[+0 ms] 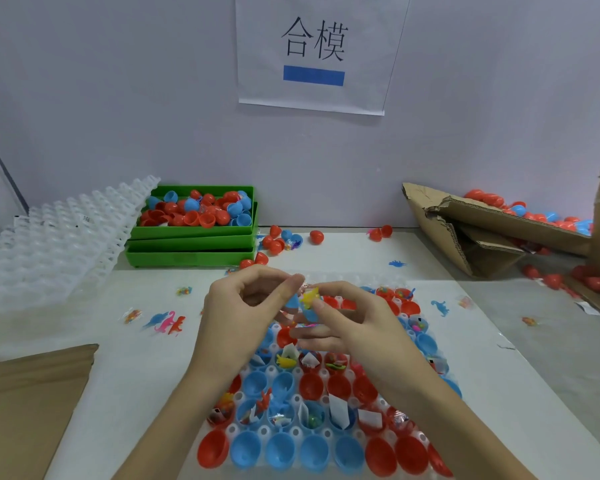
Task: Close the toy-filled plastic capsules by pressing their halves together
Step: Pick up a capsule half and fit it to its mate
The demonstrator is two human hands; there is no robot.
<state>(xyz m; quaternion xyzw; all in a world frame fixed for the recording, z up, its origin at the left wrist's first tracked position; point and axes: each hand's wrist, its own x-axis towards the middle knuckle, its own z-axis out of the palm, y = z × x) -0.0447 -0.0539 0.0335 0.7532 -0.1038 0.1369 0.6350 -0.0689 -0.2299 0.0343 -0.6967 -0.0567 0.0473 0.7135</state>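
Below the grip, a white capsule tray (293, 433) on the surface holds open red and blue halves. Right hand (354, 323) pinches a blue half (309, 311) holding a yellow toy (309, 295). Left hand (243, 306) pinches the blue cap (291, 301) touching it, leftward, mouths not yet aligned.

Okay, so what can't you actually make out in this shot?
- Head view: whether the blue capsule halves have met; fingers of the left hand and right hand cover the seam.
- Tray cells under both hands: hidden.
- Cardboard box: cut off by right edge.
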